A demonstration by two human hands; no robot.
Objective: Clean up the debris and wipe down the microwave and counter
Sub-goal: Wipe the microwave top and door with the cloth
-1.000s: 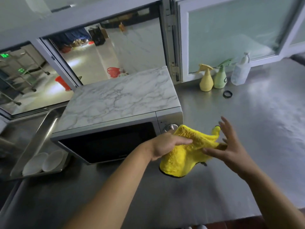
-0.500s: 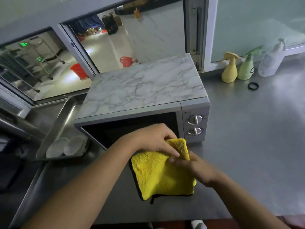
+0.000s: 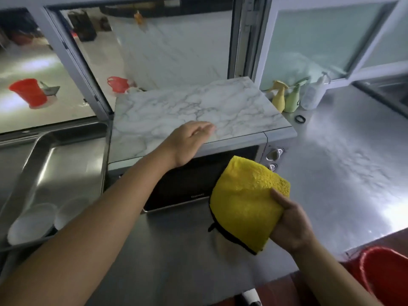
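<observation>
Bowls (image 3: 44, 219) sit in tray (image 3: 66, 151); right hand (image 3: 291, 226) grips cloth (image 3: 245, 202), left hand (image 3: 189, 140) relaxed open.

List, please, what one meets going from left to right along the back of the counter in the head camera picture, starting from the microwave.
microwave → yellow spray bottle → green spray bottle → clear pump bottle. The small black ring lies in front of the bottles, so its place is unclear.

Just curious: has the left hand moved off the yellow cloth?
Yes. The left hand left the fluffy yellow cloth and rose over the marble-topped microwave.
</observation>
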